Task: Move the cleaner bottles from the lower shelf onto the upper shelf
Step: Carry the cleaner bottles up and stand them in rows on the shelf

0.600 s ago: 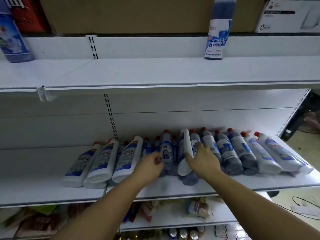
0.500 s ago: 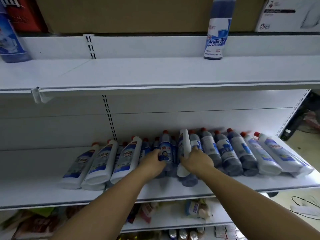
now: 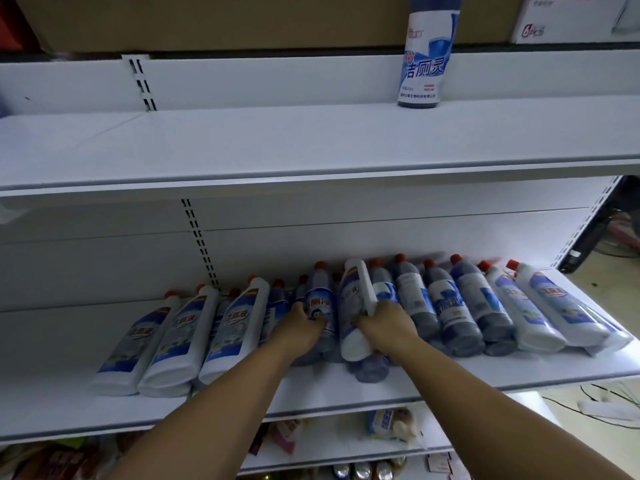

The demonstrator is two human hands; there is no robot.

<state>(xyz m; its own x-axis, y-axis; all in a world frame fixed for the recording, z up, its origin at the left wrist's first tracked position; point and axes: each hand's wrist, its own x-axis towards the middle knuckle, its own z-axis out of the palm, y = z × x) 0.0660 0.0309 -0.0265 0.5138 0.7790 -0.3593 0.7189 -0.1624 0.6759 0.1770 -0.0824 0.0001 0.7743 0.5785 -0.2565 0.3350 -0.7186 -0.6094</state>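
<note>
White bottle (image 3: 355,289), blue bottle (image 3: 320,301), gripped by hands (image 3: 386,329).

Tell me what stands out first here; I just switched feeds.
A long row of cleaner bottles lies across the lower shelf. At its middle the left hand grips a blue bottle and the right hand grips a white bottle. One upright bottle stands alone on the upper shelf, at the right.

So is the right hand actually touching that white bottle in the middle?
Touching. The head view shows the right hand with fingers curled round the white bottle, no gap visible.
</note>
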